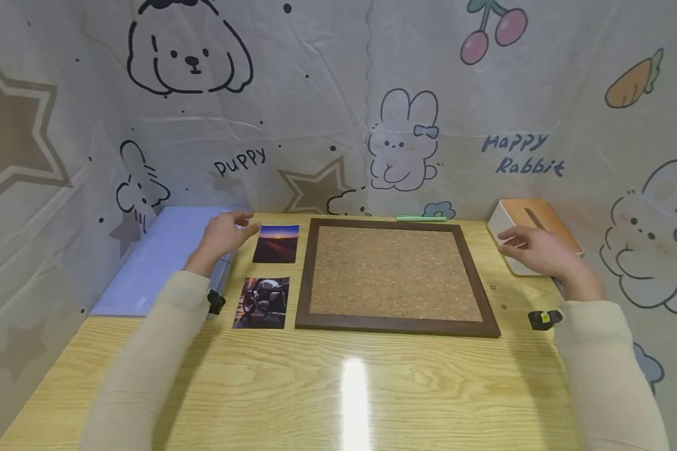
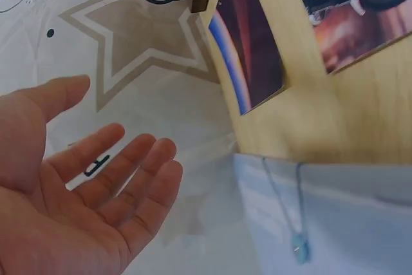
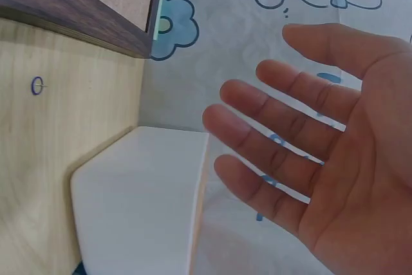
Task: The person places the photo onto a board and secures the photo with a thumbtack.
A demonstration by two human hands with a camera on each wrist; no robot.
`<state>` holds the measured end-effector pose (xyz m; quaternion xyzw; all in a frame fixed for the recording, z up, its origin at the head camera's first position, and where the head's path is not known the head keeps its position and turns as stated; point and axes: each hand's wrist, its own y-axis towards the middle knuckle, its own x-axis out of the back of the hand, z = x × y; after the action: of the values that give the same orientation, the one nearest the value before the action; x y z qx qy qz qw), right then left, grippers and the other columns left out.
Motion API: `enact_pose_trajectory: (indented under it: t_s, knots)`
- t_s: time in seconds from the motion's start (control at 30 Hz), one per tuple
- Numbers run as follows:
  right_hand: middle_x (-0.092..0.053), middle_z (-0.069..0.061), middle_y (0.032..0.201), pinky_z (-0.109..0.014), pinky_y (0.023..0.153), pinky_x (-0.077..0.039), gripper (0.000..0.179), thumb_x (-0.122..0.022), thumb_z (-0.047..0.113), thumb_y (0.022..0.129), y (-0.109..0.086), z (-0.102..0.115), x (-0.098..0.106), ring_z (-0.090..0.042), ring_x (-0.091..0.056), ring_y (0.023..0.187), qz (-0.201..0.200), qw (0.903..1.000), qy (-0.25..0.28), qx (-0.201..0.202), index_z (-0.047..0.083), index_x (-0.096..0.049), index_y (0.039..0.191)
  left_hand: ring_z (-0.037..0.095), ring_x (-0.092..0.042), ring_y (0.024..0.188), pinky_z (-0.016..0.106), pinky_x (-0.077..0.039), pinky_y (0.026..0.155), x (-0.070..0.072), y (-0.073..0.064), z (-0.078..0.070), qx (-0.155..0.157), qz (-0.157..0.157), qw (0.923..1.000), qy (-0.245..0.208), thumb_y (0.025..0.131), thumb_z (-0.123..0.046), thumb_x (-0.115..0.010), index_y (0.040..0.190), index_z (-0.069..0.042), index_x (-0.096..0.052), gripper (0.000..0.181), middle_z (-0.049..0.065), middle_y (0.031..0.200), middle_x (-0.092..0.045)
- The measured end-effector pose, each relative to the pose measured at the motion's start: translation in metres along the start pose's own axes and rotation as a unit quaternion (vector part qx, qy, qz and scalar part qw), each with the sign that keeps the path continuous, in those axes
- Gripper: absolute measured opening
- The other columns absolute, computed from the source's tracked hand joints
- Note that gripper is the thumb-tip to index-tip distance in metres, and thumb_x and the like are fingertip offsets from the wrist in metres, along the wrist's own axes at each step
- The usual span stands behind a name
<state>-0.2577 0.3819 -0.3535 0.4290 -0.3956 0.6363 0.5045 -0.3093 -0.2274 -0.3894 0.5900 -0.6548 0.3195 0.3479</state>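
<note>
Worktop and surroundings. A pale wood-grained worktop (image 1: 293,388) carries a white streak of reflected light. Behind and at both sides hangs a light cloth (image 1: 316,113) printed with puppies, rabbits, stars, cherries and a carrot.

Inventory, counted: one corkboard (image 1: 392,272) in a dark brown frame, lying flat; two prints to its left, a sunset print (image 1: 276,245) farther off and a motorcycle print (image 1: 261,303) nearer; one slender green object (image 1: 420,218) beyond the board's far edge; one pale blue flat object (image 1: 152,263) at far left, with one cord (image 2: 299,246) over its side; one white box (image 1: 553,219) with an orange top, at far right; two small round pieces (image 1: 504,307) between board and box, the one in the right wrist view showing a blue rim and thin spike.

Hands, two. The left hand (image 1: 225,235) is over the pale blue object's edge, near the sunset print; its grip is released, fingers spread. The right hand (image 1: 536,250) is above the white box; its grip is likewise released and holds nothing.
</note>
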Motion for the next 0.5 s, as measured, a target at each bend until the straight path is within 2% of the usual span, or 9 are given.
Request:
enact_pose_trajectory:
  t_s: [0.1, 0.2, 0.4, 0.5]
  knots:
    - [-0.065, -0.028, 0.122, -0.061, 0.089, -0.047, 0.048, -0.052, 0.038, 0.103, 0.000, -0.003, -0.003, -0.046, -0.061, 0.110, 0.004, 0.9999, 0.011, 0.005, 0.001, -0.056, 0.134, 0.045, -0.048, 0.131, 0.058, -0.041, 0.108, -0.006, 0.000, 0.004, 0.013, -0.008, 0.9996, -0.024, 0.101, -0.043, -0.053, 0.148, -0.007, -0.047, 0.059, 0.024, 0.140, -0.057]
    - [-0.067, -0.024, 0.120, -0.057, 0.086, -0.049, 0.046, -0.053, 0.039, 0.102, 0.000, -0.005, -0.008, -0.042, -0.063, 0.108, 0.011, 0.9997, 0.023, 0.006, 0.003, -0.058, 0.132, 0.043, -0.056, 0.123, 0.056, -0.046, 0.103, -0.011, 0.000, 0.006, 0.029, -0.017, 0.9982, -0.049, 0.101, -0.045, -0.054, 0.146, -0.006, -0.049, 0.060, 0.024, 0.138, -0.058]
    - [-0.069, -0.019, 0.114, -0.036, 0.075, -0.053, 0.041, -0.055, 0.034, 0.102, -0.003, -0.010, -0.018, -0.026, -0.067, 0.094, 0.024, 0.9981, 0.055, 0.014, 0.004, -0.060, 0.129, 0.040, -0.059, 0.119, 0.055, -0.046, 0.103, -0.025, 0.003, 0.011, 0.063, -0.032, 0.9948, -0.074, 0.100, -0.047, -0.055, 0.143, -0.006, -0.052, 0.060, 0.023, 0.138, -0.058]
    - [-0.070, -0.017, 0.111, -0.031, 0.072, -0.052, 0.038, -0.055, 0.032, 0.102, -0.006, -0.013, -0.023, -0.022, -0.066, 0.090, 0.030, 0.9968, 0.073, 0.012, 0.004, -0.060, 0.128, 0.040, -0.057, 0.121, 0.054, -0.046, 0.103, -0.032, 0.005, 0.013, 0.075, -0.035, 0.9930, -0.084, 0.100, -0.046, -0.056, 0.142, -0.006, -0.053, 0.058, 0.023, 0.139, -0.057]
